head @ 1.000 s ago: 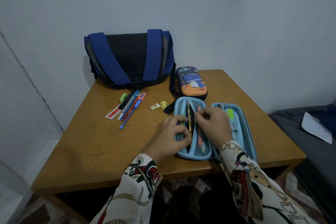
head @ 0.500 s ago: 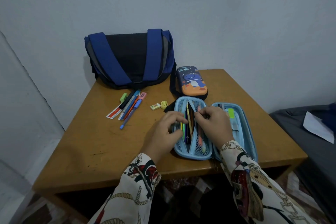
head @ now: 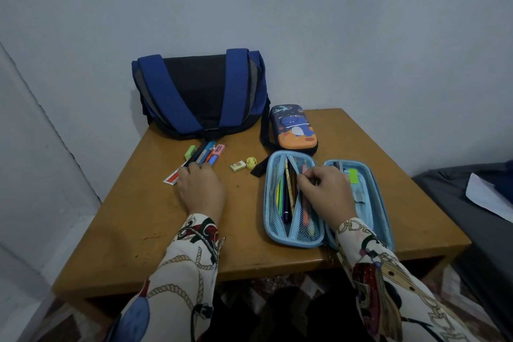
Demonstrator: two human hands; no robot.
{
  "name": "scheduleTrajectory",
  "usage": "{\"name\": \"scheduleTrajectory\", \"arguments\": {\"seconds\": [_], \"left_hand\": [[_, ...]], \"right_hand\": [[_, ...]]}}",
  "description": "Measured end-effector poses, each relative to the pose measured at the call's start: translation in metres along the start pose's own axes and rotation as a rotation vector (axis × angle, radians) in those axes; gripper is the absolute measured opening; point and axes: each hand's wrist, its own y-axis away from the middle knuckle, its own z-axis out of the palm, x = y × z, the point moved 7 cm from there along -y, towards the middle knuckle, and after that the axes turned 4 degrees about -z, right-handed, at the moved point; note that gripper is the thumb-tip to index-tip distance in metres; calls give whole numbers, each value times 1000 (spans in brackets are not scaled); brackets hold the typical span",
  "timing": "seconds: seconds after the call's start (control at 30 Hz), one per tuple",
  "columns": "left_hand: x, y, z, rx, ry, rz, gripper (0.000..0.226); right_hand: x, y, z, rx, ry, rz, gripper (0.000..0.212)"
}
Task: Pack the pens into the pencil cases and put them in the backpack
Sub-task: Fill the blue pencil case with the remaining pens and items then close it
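Observation:
A light-blue pencil case [head: 267,203] lies open near the table's front edge, with several pens and pencils [head: 286,194] in its mesh pocket. My right hand [head: 326,191] pinches the edge of that mesh pocket. My left hand [head: 200,189] lies at the left, its fingertips touching the near ends of a small pile of loose pens [head: 207,151]. A red-and-white ruler [head: 171,179] pokes out beside the hand. A closed dinosaur-print pencil case [head: 294,128] lies behind the open one. The blue and black backpack [head: 194,91] stands shut against the wall.
On the wooden table [head: 138,219] lie a green eraser [head: 189,152], a small white eraser [head: 238,166] and a yellow sharpener [head: 250,162]. The backpack's black strap [head: 259,168] runs toward the open case. A dark bed with a white paper [head: 488,197] stands at the right.
My left hand has left the open pencil case and moved left and away to the loose pens. My right hand has stayed on the mesh pocket.

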Motion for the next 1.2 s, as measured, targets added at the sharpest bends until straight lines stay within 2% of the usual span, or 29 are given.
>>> {"name": "scheduleTrajectory", "arguments": {"seconds": [0.27,0.47,0.57,0.63,0.73,0.93,1.03,1.2], "left_hand": [[2,4,6,-5,-17,75,24],[5,5,7,21,-121,107,21],[10,6,6,48,-124,148,24],[12,6,5,48,-108,177,25],[14,7,4,59,-82,202,24],[17,9,4,71,-85,246,21],[25,12,1,142,-58,346,17],[42,22,-4,216,2,562,26]], "right_hand": [[0,0,0,-9,3,1,30],[-2,0,1,-24,-4,19,29],[-2,-2,0,-92,-42,70,29],[1,-4,-6,-115,-160,152,27],[13,-11,-27,-68,-285,251,22],[75,0,-75,137,-288,402,10],[109,19,-72,153,-325,493,17],[113,24,-67,158,-337,459,16]]}}
